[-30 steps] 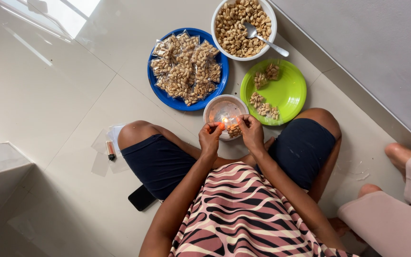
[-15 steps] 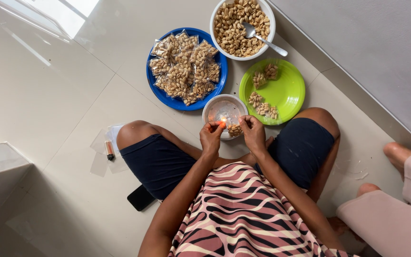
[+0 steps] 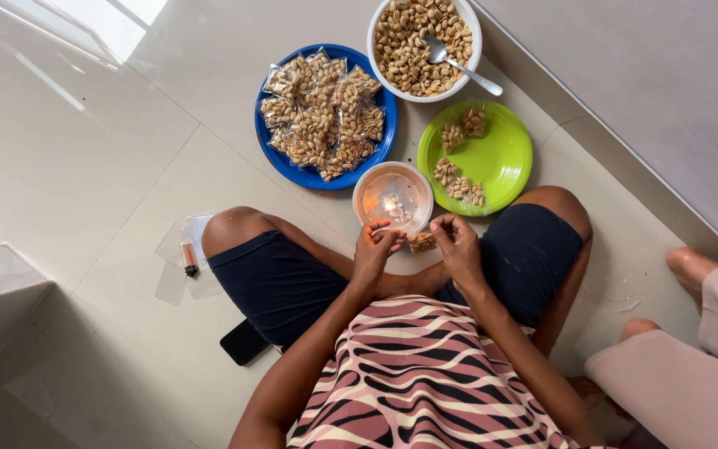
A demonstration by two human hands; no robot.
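I sit cross-legged on a tiled floor. My left hand (image 3: 373,247) and my right hand (image 3: 455,244) together hold a small clear packet of peanuts (image 3: 420,242) just below a small bowl (image 3: 393,197) with a lit candle flame inside. A blue plate (image 3: 326,114) ahead carries several sealed peanut packets. To the right lies a green plate (image 3: 500,158) with a few packets. A white bowl of loose peanuts (image 3: 422,46) with a metal spoon (image 3: 462,68) stands at the top.
A lighter (image 3: 188,259) lies on clear plastic sheets by my left knee. A black phone (image 3: 243,341) rests under my left thigh. Another person's legs and feet (image 3: 691,333) are at the right. A grey wall runs along the upper right.
My hands have drawn back a little from over the candle bowl toward my lap, still holding the packet between them.
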